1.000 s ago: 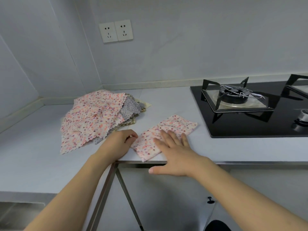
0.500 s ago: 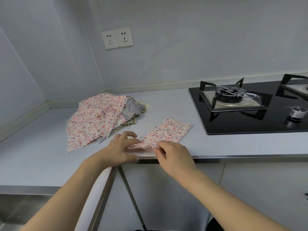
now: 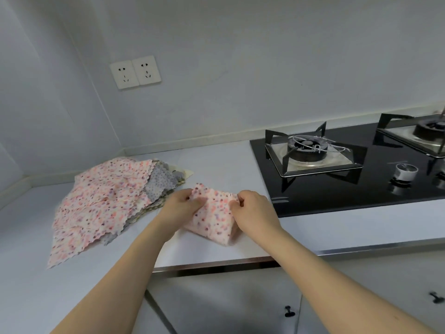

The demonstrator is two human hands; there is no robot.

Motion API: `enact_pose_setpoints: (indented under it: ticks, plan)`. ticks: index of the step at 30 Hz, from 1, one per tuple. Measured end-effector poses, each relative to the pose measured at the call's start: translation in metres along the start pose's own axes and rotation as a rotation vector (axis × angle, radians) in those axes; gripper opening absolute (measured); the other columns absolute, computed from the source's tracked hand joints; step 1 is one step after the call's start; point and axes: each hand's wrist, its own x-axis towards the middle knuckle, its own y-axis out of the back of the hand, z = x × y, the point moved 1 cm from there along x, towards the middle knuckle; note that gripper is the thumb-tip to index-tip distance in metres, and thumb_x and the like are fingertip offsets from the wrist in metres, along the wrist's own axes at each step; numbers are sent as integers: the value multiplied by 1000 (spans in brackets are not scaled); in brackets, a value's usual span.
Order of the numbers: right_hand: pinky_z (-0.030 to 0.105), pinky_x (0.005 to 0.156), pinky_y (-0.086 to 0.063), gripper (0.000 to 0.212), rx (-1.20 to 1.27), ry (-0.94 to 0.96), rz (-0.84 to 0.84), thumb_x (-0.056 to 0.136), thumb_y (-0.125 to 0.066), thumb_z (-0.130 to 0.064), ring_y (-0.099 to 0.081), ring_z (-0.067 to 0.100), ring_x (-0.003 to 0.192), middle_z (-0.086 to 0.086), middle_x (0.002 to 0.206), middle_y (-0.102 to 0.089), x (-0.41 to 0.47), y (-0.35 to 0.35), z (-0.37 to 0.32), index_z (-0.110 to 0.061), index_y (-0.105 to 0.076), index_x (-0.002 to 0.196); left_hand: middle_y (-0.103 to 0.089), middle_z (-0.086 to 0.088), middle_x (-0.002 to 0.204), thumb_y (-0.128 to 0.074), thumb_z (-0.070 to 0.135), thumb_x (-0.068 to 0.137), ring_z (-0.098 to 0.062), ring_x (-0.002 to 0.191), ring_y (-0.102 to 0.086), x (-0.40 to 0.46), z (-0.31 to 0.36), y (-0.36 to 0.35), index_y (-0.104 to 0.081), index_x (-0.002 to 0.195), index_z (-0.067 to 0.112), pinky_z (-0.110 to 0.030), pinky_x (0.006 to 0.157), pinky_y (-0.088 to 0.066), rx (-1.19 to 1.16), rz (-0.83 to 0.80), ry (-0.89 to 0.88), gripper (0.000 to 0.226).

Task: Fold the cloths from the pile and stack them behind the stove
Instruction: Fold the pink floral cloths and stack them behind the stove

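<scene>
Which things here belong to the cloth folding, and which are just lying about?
Job: folded cloth, held by left hand and right hand; pile; stove.
Lying about: sockets; cabinet handles.

The pale countertop [image 3: 216,165] carries a cloth pile [image 3: 108,201], a folded cloth [image 3: 214,220] and the stove [image 3: 361,169].

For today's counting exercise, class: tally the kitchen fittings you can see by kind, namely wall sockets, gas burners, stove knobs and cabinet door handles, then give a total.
White wall sockets: 2
Black gas burners: 2
Silver stove knobs: 1
Black cabinet door handles: 2
Total: 7
</scene>
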Motion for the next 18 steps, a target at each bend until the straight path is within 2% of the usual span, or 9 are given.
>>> enact_pose_setpoints:
  ticks: [2, 4, 5, 7, 8, 10, 14, 18]
  plan:
    - [26, 48, -25, 34, -56, -24, -8, 95, -46, -25, -41, 12, 56, -5, 65, -44, 13, 1, 9, -21, -35, 63, -62, 0, 75, -60, 24, 93, -19, 71, -58, 15, 1, -13, -60, 81, 14, -26, 59, -40, 195, 46, -29, 16]
    - [27, 49, -27, 35, -132, -54, -29, 95, -47, -26, -44, 15, 61, -4, 70, -45, 23, -1, 17, -20, -35, 63, -56, -2, 75, -56, 29, 95, -23, 75, -55, 25, -1, -24, -57, 86, 11, -27, 57, -34, 425, 52, -57, 20]
    - [27, 50, -30, 33, -178, -59, -45, 95, -47, -27, -48, 18, 67, -2, 76, -48, 27, -2, 20, -20, -37, 65, -56, -4, 77, -53, 31, 96, -27, 79, -56, 28, -3, -28, -56, 90, 9, -28, 57, -32, 525, 55, -67, 23]
    - [28, 61, -38, 19, -267, -42, -82, 96, -47, -26, -56, 24, 84, 3, 95, -53, 31, -5, 23, -17, -50, 79, -53, -2, 75, -49, 35, 96, -29, 80, -55, 33, -10, -33, -49, 81, 14, -30, 59, -32, 674, 77, -95, 26]
    - [30, 66, -40, 13, -301, -30, -100, 96, -47, -24, -57, 26, 92, 6, 104, -53, 32, -5, 23, -14, -55, 92, -50, 1, 73, -47, 37, 96, -28, 79, -53, 34, -13, -36, -43, 77, 19, -30, 61, -34, 730, 92, -112, 27]
    - [30, 70, -38, 18, -339, -33, -123, 96, -49, -22, -56, 28, 101, 9, 113, -51, 34, -6, 23, -10, -54, 109, -52, 2, 79, -43, 40, 97, -26, 79, -52, 34, -17, -40, -40, 84, 20, -31, 64, -37, 824, 132, -141, 24]
    - [31, 72, -37, 27, -347, -86, -168, 95, -52, -22, -54, 30, 107, 12, 122, -46, 40, -6, 23, -7, -48, 117, -58, -5, 103, -38, 41, 99, -32, 94, -61, 29, -20, -50, -43, 106, 13, -33, 66, -38, 955, 258, -192, 29]
    - [31, 72, -37, 26, -321, -119, -228, 93, -51, -18, -53, 28, 104, 10, 123, -42, 46, -4, 22, -8, -50, 117, -53, -8, 106, -37, 38, 99, -31, 95, -58, 28, -22, -52, -45, 108, 9, -34, 67, -39, 1043, 316, -162, 32]
